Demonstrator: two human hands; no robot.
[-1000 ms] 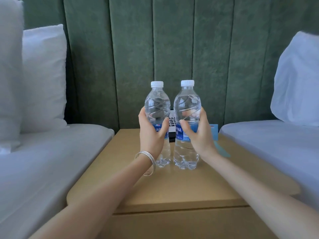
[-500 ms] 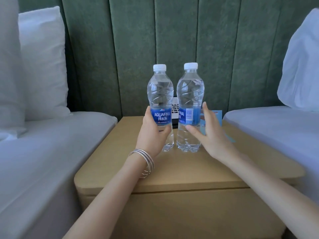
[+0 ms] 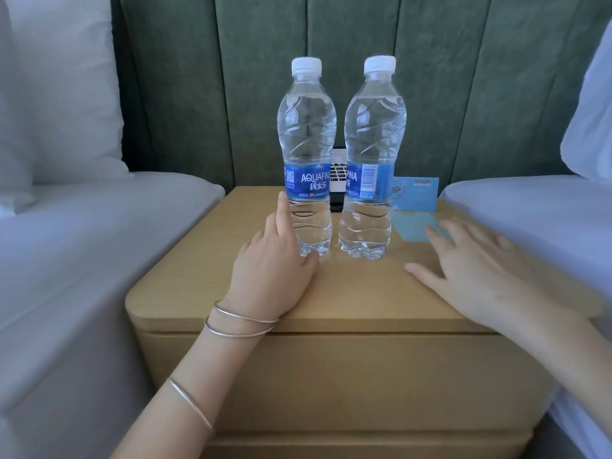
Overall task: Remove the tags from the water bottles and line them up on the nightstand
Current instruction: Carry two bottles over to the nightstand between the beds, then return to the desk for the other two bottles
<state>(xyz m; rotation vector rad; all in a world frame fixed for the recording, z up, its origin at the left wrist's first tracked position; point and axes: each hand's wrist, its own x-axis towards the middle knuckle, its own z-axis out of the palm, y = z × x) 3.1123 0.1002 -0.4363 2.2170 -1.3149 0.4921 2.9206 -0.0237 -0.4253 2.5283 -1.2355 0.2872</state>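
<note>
Two clear water bottles with white caps and blue labels stand upright side by side near the back of the wooden nightstand (image 3: 347, 303): the left bottle (image 3: 306, 134) and the right bottle (image 3: 374, 134). My left hand (image 3: 275, 266) rests beside the left bottle's base, fingers apart, index finger against its lower side, holding nothing. My right hand (image 3: 477, 270) hovers over the right part of the nightstand, spread flat and blurred, apart from the right bottle. No tags show on the bottle necks.
Behind the bottles stands a black-and-white remote or phone (image 3: 338, 178). Blue cards (image 3: 415, 193) stand and lie at the back right of the nightstand. Beds with white bedding flank it on the left (image 3: 82, 243) and right (image 3: 536, 220). A green padded headboard (image 3: 251, 77) lies behind.
Both hands have let go of the bottles. The left hand slid down to the left bottle's base; the right hand moved away to the right. The bottles now stand free.
</note>
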